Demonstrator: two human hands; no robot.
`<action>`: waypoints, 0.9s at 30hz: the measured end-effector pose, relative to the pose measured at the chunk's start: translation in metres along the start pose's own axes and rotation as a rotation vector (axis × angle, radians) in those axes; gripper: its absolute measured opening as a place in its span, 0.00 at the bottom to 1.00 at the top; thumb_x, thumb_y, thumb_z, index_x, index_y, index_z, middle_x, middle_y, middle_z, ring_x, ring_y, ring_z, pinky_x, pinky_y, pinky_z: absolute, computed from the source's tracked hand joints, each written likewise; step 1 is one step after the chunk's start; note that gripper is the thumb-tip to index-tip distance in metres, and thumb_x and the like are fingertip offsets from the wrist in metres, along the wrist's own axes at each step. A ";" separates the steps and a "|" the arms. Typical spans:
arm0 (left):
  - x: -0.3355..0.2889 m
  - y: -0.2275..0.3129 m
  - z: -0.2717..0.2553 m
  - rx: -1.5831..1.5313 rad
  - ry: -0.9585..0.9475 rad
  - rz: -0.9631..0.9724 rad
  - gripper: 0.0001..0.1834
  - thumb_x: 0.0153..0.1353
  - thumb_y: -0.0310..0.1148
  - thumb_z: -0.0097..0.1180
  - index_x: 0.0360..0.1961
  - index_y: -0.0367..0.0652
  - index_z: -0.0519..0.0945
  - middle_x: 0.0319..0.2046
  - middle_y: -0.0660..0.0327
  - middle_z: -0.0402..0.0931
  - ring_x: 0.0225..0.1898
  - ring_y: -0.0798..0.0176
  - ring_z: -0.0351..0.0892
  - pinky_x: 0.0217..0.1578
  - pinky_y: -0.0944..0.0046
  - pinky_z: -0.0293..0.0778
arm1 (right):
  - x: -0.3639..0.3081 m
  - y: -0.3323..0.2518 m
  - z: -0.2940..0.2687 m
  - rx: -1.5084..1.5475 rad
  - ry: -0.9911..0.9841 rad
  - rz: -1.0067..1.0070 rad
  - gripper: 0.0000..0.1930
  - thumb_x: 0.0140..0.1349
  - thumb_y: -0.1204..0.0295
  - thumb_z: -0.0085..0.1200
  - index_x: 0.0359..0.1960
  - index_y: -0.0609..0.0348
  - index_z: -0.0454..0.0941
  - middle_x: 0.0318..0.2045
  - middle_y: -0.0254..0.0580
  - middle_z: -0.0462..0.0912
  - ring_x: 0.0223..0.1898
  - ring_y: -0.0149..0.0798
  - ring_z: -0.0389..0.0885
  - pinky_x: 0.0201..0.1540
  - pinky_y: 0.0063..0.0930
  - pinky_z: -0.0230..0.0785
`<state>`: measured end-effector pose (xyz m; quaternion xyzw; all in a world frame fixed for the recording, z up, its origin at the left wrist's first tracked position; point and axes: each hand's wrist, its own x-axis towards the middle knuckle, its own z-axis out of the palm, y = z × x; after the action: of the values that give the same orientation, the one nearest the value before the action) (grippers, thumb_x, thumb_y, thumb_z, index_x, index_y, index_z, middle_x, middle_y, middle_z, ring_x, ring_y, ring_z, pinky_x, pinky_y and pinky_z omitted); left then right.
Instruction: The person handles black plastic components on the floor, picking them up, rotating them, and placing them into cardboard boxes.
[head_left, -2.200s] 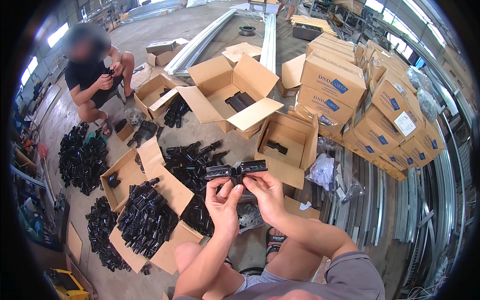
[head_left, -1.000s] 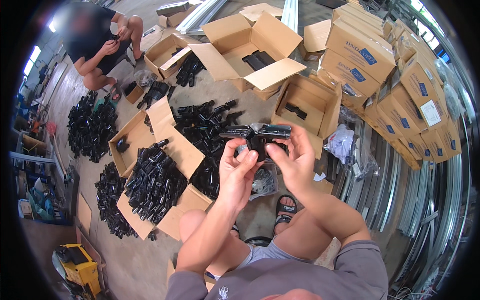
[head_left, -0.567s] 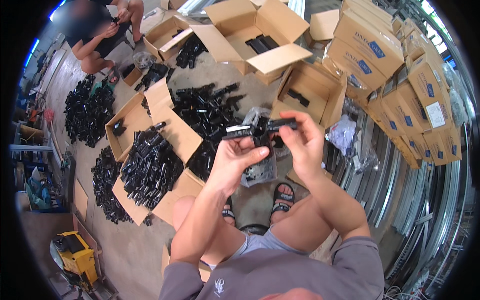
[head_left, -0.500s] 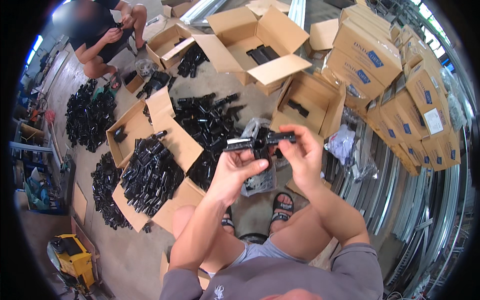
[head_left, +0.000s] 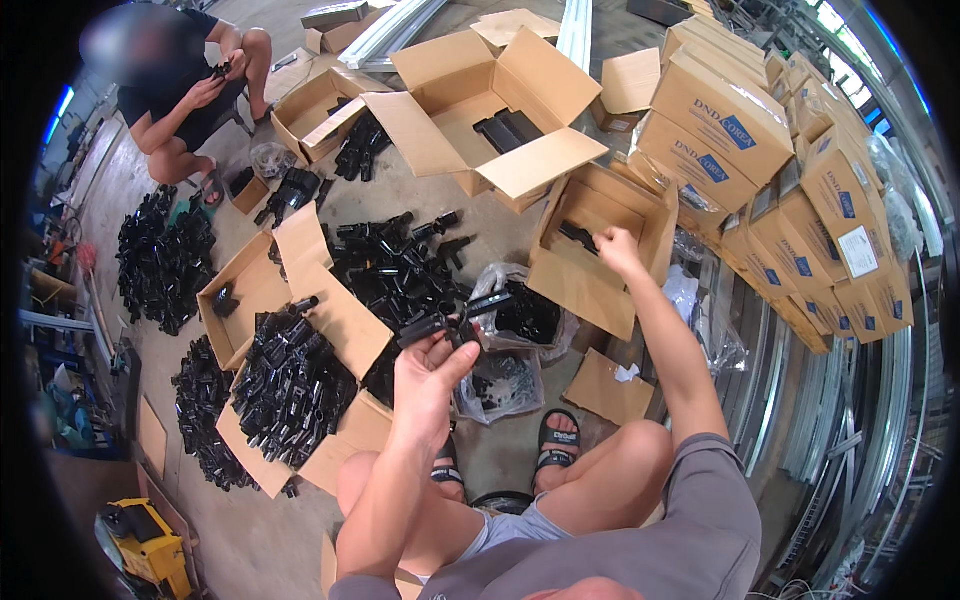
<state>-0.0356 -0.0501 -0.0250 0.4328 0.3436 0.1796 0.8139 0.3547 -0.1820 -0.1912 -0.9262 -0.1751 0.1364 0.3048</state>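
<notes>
Raised above the floor in front of me, a black plastic part with a round middle and two long flat arms (head_left: 425,328) is gripped by my left hand (head_left: 432,375). Thumb and fingers close round its underside. My right hand (head_left: 618,248) reaches into an open cardboard box (head_left: 585,285) on the right. Its fingers are curled at the near end of a dark, bar-shaped part (head_left: 579,236) lying in there; their tips are partly hidden. Under my left hand, clear plastic bags (head_left: 498,388) hold small black pieces.
Heaps of black parts (head_left: 295,385) lie on the floor and on cardboard flaps at left. A larger open box (head_left: 480,110) stands ahead, with stacked cartons (head_left: 715,140) at right beside metal profiles (head_left: 790,400). Another person (head_left: 185,100) sits far left, handling a black part.
My right hand has let go of the part held between both hands and moved right, into the open box. My left hand keeps the part, lower and further left.
</notes>
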 end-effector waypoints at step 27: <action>0.012 -0.003 0.016 0.017 0.030 -0.058 0.23 0.57 0.18 0.63 0.55 0.32 0.73 0.48 0.53 0.81 0.49 0.64 0.80 0.53 0.64 0.75 | 0.021 0.074 0.036 -0.817 0.224 -0.442 0.15 0.59 0.76 0.55 0.49 0.62 0.75 0.37 0.54 0.84 0.38 0.49 0.85 0.45 0.42 0.77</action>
<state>-0.0154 -0.0539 -0.0258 0.4268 0.3698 0.1593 0.8097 0.3784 -0.2105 -0.2679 -0.9198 -0.3733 -0.1123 -0.0454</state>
